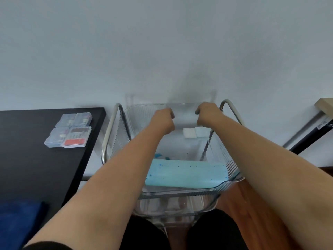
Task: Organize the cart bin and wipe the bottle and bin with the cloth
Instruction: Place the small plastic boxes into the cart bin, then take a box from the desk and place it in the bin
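Observation:
A clear ribbed plastic bin [180, 193] sits in the top of a metal cart [108, 136] in front of me. Both my arms reach over it to its far side. My left hand [163, 120] and my right hand [207, 114] have their fingers curled at the bin's far wall, apparently gripping its upper edge. Inside, a pale blue speckled block [185, 175] lies along the near wall. Two small pads, white and pale blue [195, 133], lie at the back right. A dark blue cloth [19, 219] lies on the black table at lower left. No bottle is in view.
A black table [36, 168] stands left of the cart, with several small clear cases [70, 130] on it. A white wall is close behind the cart. A pale board and dark bar [313, 129] jut in at right. Wooden floor shows lower right.

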